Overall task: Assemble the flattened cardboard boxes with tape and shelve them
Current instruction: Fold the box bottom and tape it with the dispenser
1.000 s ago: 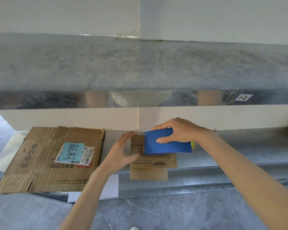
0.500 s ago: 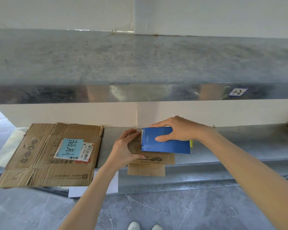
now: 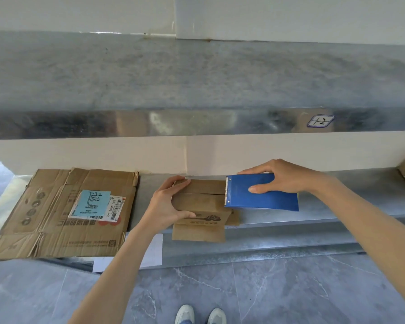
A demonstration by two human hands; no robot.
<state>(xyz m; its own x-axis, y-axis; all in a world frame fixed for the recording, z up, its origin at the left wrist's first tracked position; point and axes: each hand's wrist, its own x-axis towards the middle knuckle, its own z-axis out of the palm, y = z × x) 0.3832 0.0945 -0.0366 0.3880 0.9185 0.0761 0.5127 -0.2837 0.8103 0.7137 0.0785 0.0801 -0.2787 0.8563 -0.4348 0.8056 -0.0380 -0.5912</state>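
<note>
One box (image 3: 201, 198), left hand (image 3: 165, 205) gripping — right hand (image 3: 284, 176) holds dispenser (image 3: 272, 202).

Right hand (image 3: 283, 176) has drawn blue tape dispenser (image 3: 262, 195) rightward along top of small box (image 3: 201, 199) — toothed edge now at box's right end, top seam uncovered. Left hand (image 3: 166, 204) — earlier just beside box, now gripping its left end.

Both forearms (image 3: 119, 265) are bare; the shoes (image 3: 184, 314) look pale, possibly sneakers.
</note>
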